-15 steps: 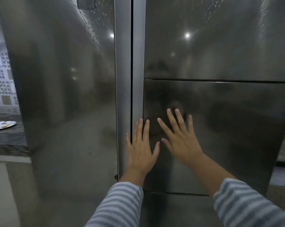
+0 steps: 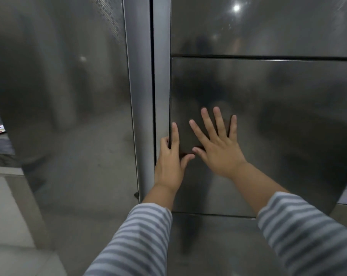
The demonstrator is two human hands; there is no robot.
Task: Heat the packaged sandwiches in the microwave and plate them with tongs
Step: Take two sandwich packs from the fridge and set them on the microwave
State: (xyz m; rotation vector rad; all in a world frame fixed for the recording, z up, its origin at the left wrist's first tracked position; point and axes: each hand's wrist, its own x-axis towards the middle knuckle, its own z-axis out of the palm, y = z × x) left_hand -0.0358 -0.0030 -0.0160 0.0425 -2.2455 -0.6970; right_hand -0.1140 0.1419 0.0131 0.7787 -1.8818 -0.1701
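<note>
Pressing two hands, left hand [image 2: 169, 166] and right hand [image 2: 221, 154], against one steel panel [image 2: 288, 136].

No readable text anywhere — steel doors [image 2: 268, 116] (unmarked) bear none.

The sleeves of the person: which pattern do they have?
Grey and pale blue-grey stripes on both sleeves, seen in the head view.

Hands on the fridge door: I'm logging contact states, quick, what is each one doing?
Left hand: fingers hooked round the door panel's left edge, gripping it.
Right hand: open, flat on the panel.
</note>
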